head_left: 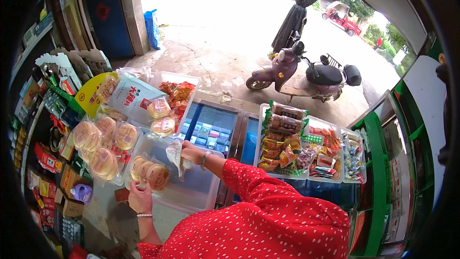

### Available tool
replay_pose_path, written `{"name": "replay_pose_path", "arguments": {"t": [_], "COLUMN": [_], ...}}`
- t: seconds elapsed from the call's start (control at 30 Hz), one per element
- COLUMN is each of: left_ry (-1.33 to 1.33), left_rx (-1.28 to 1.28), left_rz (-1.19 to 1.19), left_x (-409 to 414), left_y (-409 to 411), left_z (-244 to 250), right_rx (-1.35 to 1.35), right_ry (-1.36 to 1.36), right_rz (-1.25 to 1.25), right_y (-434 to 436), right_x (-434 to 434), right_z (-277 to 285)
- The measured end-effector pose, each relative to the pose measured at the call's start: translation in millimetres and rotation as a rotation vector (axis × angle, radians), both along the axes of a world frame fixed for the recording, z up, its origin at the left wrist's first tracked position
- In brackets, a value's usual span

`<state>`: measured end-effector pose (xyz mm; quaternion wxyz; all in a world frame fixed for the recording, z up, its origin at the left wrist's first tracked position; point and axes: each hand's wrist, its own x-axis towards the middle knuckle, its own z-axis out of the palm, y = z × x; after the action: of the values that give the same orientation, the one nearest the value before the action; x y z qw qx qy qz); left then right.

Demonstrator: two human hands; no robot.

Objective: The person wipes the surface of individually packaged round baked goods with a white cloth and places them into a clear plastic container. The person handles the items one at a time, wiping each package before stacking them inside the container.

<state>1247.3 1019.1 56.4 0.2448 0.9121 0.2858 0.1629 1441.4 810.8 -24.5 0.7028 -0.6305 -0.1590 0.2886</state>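
My right hand (pixel 192 152) grips a crumpled whitish cloth (pixel 176 155) over a translucent plastic tray (pixel 192 203) on the glass counter. At the tray's left end lies a clear bag of round flat pastries (pixel 150 173). My left hand (pixel 140 196) is at the lower edge of this bag, fingertips against or just beside it; whether it holds the bag I cannot tell. Left of the tray, more bagged round pastries (pixel 104 163) are heaped in another container. Behind, a pale blue packet (pixel 132 95) and red-wrapped snacks (pixel 179 93) fill a white bin.
White bins of wrapped snacks (pixel 284 151) stand on the right of the glass counter (pixel 212 118). Green shelving (pixel 373 187) rises at the right. Stocked shelves, cardboard boxes (pixel 70 180) and a purple jug (pixel 82 193) are at the left. A scooter (pixel 287 75) stands beyond the counter.
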Motion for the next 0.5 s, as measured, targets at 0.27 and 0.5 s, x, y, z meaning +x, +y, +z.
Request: {"name": "replay_pose_path", "arguments": {"t": [0.27, 0.5], "left_ry": [-0.032, 0.022], "left_rx": [0.037, 0.054], "left_rz": [-0.080, -0.013], "left_x": [0, 4], "left_y": [7, 6], "left_z": [-1, -8], "right_rx": [-0.073, 0.101], "right_ry": [0.011, 0.017], "right_rz": [-0.112, -0.083], "right_y": [-13, -25], "right_x": [-16, -16], "right_z": [26, 31]}}
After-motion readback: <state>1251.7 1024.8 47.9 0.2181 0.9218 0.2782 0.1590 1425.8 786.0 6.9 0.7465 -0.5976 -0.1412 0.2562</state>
